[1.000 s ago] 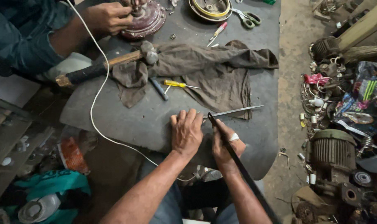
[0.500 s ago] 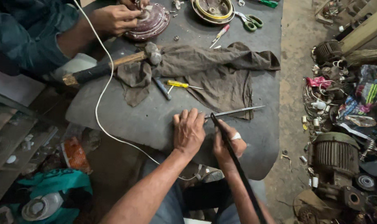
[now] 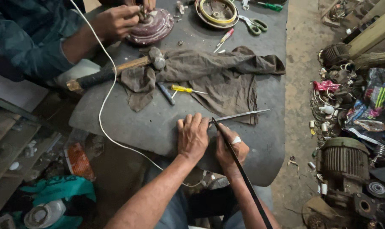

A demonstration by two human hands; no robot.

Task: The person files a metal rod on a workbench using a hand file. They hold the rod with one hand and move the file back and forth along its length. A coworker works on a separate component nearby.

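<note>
We rest our left hand [image 3: 193, 136] flat, fingers together, palm down on the worktop [image 3: 129, 127] near its near edge, holding nothing. Our right hand [image 3: 230, 144] sits just beside it, closed around one long black strip [image 3: 243, 178] that runs back from the hand over the near edge. One thin metal blade [image 3: 242, 115] lies on the worktop just beyond our fingers, its tip on the edge of one brown rag [image 3: 218, 74] spread across the middle. We count one hammer [image 3: 116, 70] at the left edge, one yellow-handled screwdriver [image 3: 186, 89] on the rag, and one pair of green scissors [image 3: 254, 25] at the far edge. Another person's hand [image 3: 116, 21] grips a maroon round housing [image 3: 152, 27] at the far left corner.
</note>
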